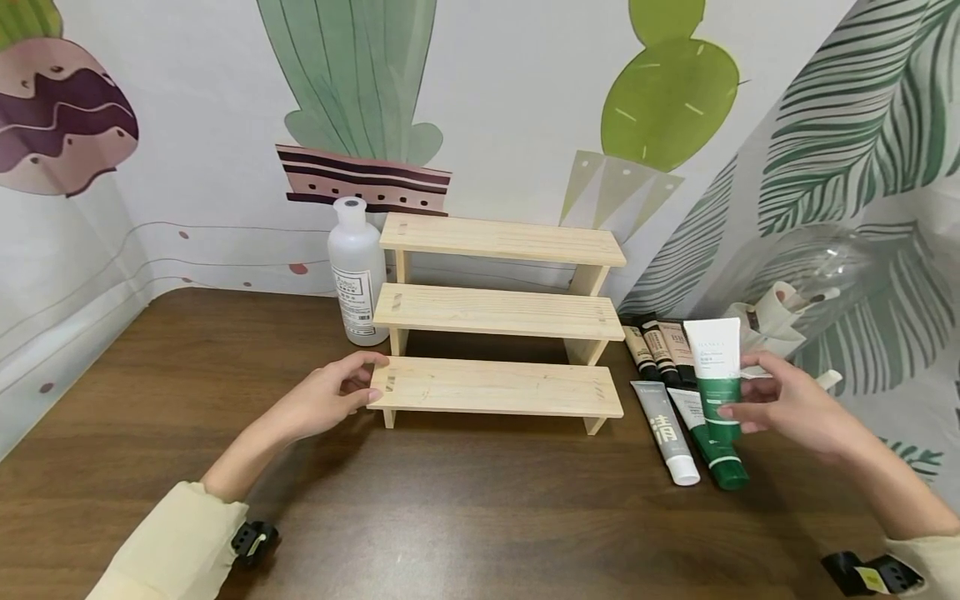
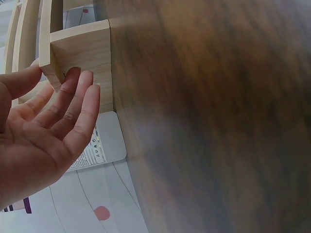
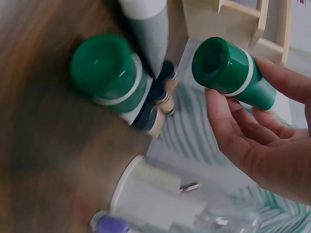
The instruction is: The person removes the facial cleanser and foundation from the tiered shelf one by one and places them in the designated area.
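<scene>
A three-step wooden display stand (image 1: pixel 495 387) stands on the brown table. My left hand (image 1: pixel 326 392) grips the left end of its lowest step; in the left wrist view the thumb is at the board's edge and the fingers reach around its underside. At the right, my right hand (image 1: pixel 798 408) pinches a white and green squeeze tube (image 1: pixel 716 354) between thumb and fingers, green cap (image 3: pixel 211 63) downward. The held tube is raised over another green and white tube (image 1: pixel 726 468) lying on the table. A grey tube (image 1: pixel 663 425) with a white cap lies beside that one.
A white bottle (image 1: pixel 358 283) stands by the stand's left end. Several beige tubes with black caps (image 1: pixel 660 346) lie right of the stand. Behind the right hand is a clear domed container (image 1: pixel 832 258) with white items. A patterned cloth (image 1: pixel 517 108) hangs behind the table.
</scene>
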Demonstrator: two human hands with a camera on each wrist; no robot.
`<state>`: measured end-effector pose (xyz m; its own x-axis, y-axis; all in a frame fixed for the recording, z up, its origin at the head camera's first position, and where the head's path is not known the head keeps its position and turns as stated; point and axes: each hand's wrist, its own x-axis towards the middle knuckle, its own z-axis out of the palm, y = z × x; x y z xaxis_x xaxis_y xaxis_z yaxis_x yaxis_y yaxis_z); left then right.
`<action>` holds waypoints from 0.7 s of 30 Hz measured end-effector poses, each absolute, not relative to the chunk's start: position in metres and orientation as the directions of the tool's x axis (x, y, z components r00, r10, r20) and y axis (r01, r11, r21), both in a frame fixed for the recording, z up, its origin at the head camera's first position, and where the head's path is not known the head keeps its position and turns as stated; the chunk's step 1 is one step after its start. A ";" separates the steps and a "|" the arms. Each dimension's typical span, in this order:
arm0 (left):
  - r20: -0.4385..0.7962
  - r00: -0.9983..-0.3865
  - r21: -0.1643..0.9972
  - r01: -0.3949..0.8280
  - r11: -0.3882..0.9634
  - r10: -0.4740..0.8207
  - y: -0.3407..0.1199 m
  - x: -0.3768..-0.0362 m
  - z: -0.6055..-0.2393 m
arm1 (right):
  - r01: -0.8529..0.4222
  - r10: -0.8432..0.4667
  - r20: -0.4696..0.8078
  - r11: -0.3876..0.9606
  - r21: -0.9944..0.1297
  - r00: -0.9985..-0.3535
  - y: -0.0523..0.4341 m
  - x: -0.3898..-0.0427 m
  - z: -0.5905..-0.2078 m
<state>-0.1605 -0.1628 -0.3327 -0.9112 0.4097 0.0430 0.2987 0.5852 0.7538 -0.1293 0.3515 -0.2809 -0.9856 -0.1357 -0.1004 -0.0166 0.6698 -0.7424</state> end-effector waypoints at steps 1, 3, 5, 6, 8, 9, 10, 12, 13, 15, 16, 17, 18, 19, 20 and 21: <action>0.042 -0.911 0.754 0.298 0.585 0.410 -0.163 -0.160 -0.332 | -0.010 -0.138 -0.111 0.669 -0.743 -0.984 0.356 -0.128 -0.283; 0.041 -0.912 0.757 0.296 0.583 0.409 -0.163 -0.160 -0.332 | -0.006 -0.146 -0.123 0.667 -0.745 -0.982 0.365 -0.125 -0.286; 0.040 -0.912 0.758 0.294 0.583 0.409 -0.162 -0.160 -0.332 | -0.009 -0.157 -0.126 0.661 -0.751 -0.980 0.375 -0.122 -0.290; 0.039 -0.912 0.758 0.294 0.582 0.409 -0.162 -0.160 -0.332 | -0.005 -0.160 -0.133 0.657 -0.754 -0.978 0.379 -0.121 -0.292; 0.038 -0.912 0.757 0.293 0.584 0.408 -0.163 -0.160 -0.332 | 0.002 -0.164 -0.142 0.646 -0.763 -0.976 0.388 -0.119 -0.296; 0.038 -0.911 0.756 0.294 0.585 0.410 -0.163 -0.160 -0.332 | 0.005 -0.170 -0.147 0.637 -0.771 -0.974 0.392 -0.118 -0.298; 0.037 -0.912 0.754 0.294 0.587 0.409 -0.163 -0.160 -0.332 | 0.007 -0.179 -0.154 0.631 -0.776 -0.972 0.396 -0.118 -0.300; 0.037 -0.912 0.753 0.294 0.589 0.408 -0.163 -0.160 -0.333 | 0.010 -0.195 -0.165 0.616 -0.788 -0.967 0.402 -0.116 -0.304; 0.037 -0.912 0.753 0.295 0.588 0.410 -0.163 -0.160 -0.333 | 0.007 -0.208 -0.168 0.610 -0.793 -0.964 0.405 -0.116 -0.306; 0.040 -0.911 0.753 0.298 0.587 0.411 -0.163 -0.160 -0.333 | 0.004 -0.233 -0.176 0.591 -0.806 -0.956 0.411 -0.115 -0.310; 0.040 -0.912 0.752 0.296 0.589 0.408 -0.163 -0.160 -0.333 | 0.005 -0.239 -0.179 0.586 -0.810 -0.954 0.413 -0.115 -0.312; 0.040 -0.912 0.752 0.296 0.589 0.408 -0.163 -0.160 -0.334 | 0.011 -0.241 -0.185 0.582 -0.813 -0.953 0.415 -0.115 -0.314; 0.043 -0.910 0.752 0.301 0.587 0.411 -0.163 -0.160 -0.334 | 0.019 -0.244 -0.195 0.578 -0.816 -0.950 0.417 -0.115 -0.316; 0.042 -0.911 0.752 0.299 0.587 0.410 -0.163 -0.160 -0.334 | 0.030 -0.241 -0.205 0.577 -0.816 -0.949 0.419 -0.115 -0.317; 0.041 -0.912 0.752 0.297 0.588 0.408 -0.164 -0.161 -0.335 | 0.040 -0.241 -0.215 0.574 -0.818 -0.946 0.421 -0.115 -0.319; 0.040 -0.913 0.753 0.295 0.589 0.407 -0.164 -0.161 -0.335 | 0.053 -0.232 -0.226 0.576 -0.816 -0.946 0.422 -0.114 -0.321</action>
